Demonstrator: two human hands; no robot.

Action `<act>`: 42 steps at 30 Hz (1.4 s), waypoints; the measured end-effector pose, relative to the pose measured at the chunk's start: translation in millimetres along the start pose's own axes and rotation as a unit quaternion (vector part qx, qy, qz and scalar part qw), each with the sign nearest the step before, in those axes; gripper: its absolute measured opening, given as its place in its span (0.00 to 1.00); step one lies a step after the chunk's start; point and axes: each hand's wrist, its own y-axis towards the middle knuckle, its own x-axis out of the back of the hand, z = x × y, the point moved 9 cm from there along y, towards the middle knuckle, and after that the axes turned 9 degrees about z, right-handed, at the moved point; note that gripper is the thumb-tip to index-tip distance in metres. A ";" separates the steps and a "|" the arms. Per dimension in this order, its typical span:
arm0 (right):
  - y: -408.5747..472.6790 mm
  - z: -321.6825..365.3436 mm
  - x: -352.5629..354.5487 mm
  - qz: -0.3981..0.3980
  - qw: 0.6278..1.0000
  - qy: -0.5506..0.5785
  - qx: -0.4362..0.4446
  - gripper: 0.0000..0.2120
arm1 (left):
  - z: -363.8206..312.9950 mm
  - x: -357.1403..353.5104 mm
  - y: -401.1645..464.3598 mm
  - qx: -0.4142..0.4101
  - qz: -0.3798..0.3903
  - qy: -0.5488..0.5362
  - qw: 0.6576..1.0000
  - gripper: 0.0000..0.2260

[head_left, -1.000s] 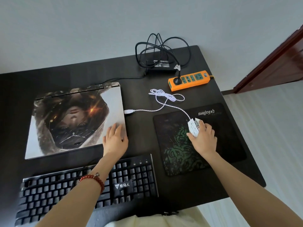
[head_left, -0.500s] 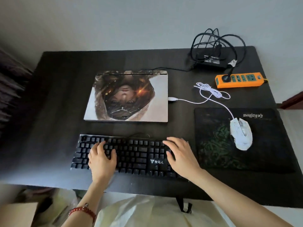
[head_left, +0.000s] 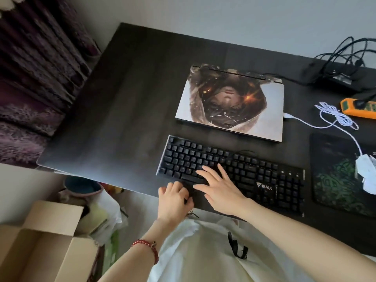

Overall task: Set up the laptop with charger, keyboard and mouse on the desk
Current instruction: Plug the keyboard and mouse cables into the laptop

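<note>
Keyboard lying in front of the closed laptop: right hand flat, fingers straight on the keys, left hand curled at its near edge, apparently to square it.

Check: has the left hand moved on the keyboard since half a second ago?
Yes. The left hand has come off the left-side keys toward the person, and now curls at the keyboard front edge, beside the right hand.

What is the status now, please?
Left hand curled at keyboard front edge; right hand flat on keys. Laptop closed. Nothing blocking.
</note>
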 end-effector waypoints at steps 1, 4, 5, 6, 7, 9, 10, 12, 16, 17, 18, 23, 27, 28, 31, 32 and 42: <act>5.3 6.3 -2.9 0.009 1.000 -0.014 0.001 0.18 | 4.2 3.0 2.0 -0.003 0.011 -0.008 1.000 0.09; 18.0 9.6 6.2 -0.010 0.999 -0.030 -0.024 0.10 | 12.9 13.1 7.6 -0.019 0.057 -0.117 0.991 0.08; 20.8 9.4 12.9 -0.024 0.999 -0.032 -0.029 0.08 | 15.0 17.5 6.9 -0.024 0.075 -0.171 0.982 0.07; 24.8 11.3 23.0 -0.043 0.998 -0.036 -0.031 0.06 | 20.2 27.0 5.2 -0.032 0.079 -0.216 0.973 0.06; 27.4 11.1 33.7 -0.063 0.997 -0.031 -0.036 0.04 | 25.4 39.3 4.3 -0.039 0.072 -0.246 0.966 0.04; 31.2 2.4 63.7 -0.130 0.989 0.003 -0.071 0.03 | 40.9 70.4 4.7 -0.039 0.042 -0.280 0.958 0.05; 30.2 -6.9 81.2 -0.172 0.980 0.027 -0.099 0.03 | 49.3 86.9 5.8 -0.037 0.029 -0.291 0.956 0.06; 22.5 -30.3 116.1 -0.253 0.951 0.084 -0.155 0.03 | 69.5 117.8 6.5 -0.026 0.002 -0.318 0.948 0.07; 2.8 -73.6 158.2 -0.339 0.891 0.175 -0.246 0.03 | 106.7 163.2 0.4 0.013 -0.059 -0.346 0.936 0.05; 5.8 -76.2 167.5 -0.336 0.892 0.175 -0.248 0.03 | 108.9 183.2 -1.2 0.009 -0.097 -0.340 0.935 0.05; 12.4 -74.2 172.6 -0.319 0.900 0.182 -0.236 0.04 | 106.2 200.9 -1.9 -0.001 -0.130 -0.331 0.935 0.05; 60.3 -12.1 226.5 -0.212 0.929 0.303 -0.025 0.20 | 53.6 294.3 4.4 -0.083 -0.230 -0.280 0.928 0.04; 65.5 12.5 302.6 -0.267 0.926 0.263 0.046 0.12 | 9.2 372.8 5.1 -0.158 -0.292 -0.217 0.918 0.05; 61.9 10.5 319.4 -0.292 0.926 0.234 0.044 0.11 | 0.9 388.7 6.9 -0.170 -0.292 -0.203 0.919 0.05; 43.7 -19.4 354.3 -0.374 0.905 0.202 -0.011 0.12 | -15.0 414.1 22.2 -0.175 -0.236 -0.200 0.935 0.05; 34.1 -35.0 362.0 -0.409 0.886 0.215 -0.032 0.12 | -15.2 416.7 29.0 -0.166 -0.217 -0.198 0.941 0.06; -41.7 -158.6 342.3 -0.491 0.790 0.314 -0.192 0.12 | 34.4 449.6 52.1 -0.031 -0.302 -0.113 0.946 0.08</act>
